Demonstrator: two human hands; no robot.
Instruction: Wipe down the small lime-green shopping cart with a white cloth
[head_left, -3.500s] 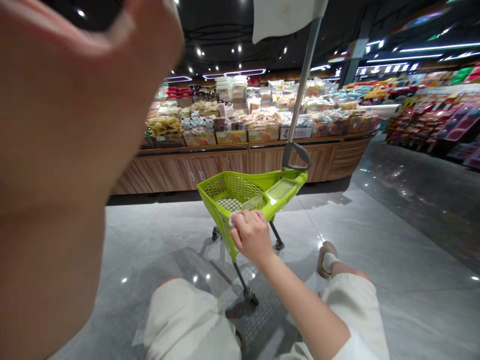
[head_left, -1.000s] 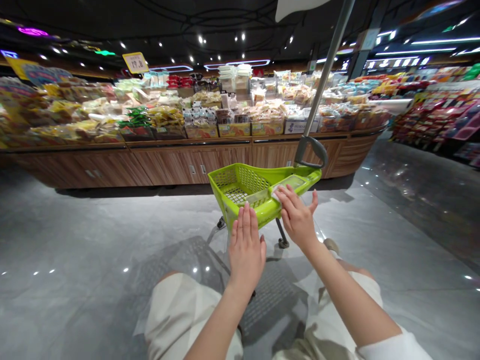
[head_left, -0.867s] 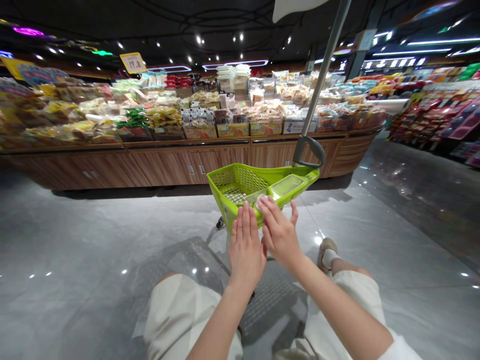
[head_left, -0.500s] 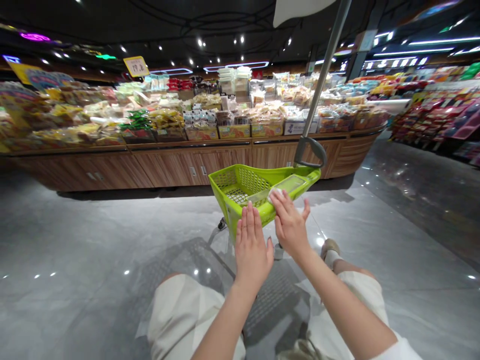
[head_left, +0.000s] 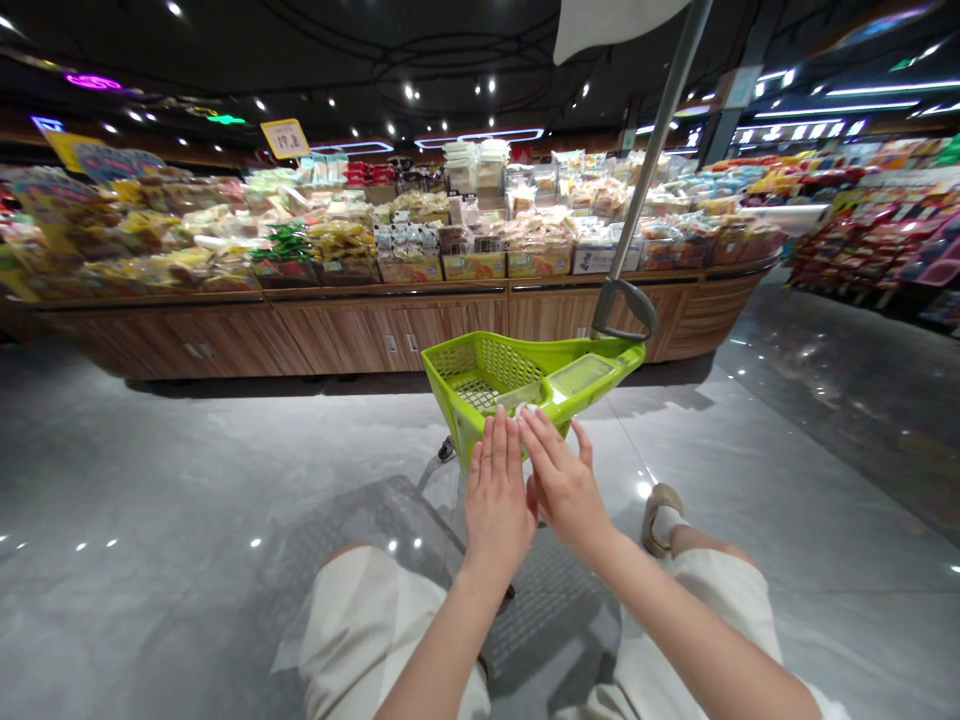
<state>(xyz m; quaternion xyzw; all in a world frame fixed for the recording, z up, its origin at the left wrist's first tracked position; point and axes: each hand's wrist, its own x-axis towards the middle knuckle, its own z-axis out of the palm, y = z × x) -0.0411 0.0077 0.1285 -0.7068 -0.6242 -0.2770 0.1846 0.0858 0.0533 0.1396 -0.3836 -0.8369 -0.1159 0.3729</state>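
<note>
As the left hand [head_left: 495, 500] is holding up flat, its fingers open and empty just beside a lime-green cart basket [head_left: 450, 400], the right hand [head_left: 566, 495] is pressing a white wipe [head_left: 527, 408] against the basket's rim with open fingers [head_left: 547, 440].

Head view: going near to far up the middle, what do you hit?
White shorts → left hand and right hand → lime-green shopping basket → wooden display counter → packaged food stacked on the counter
</note>
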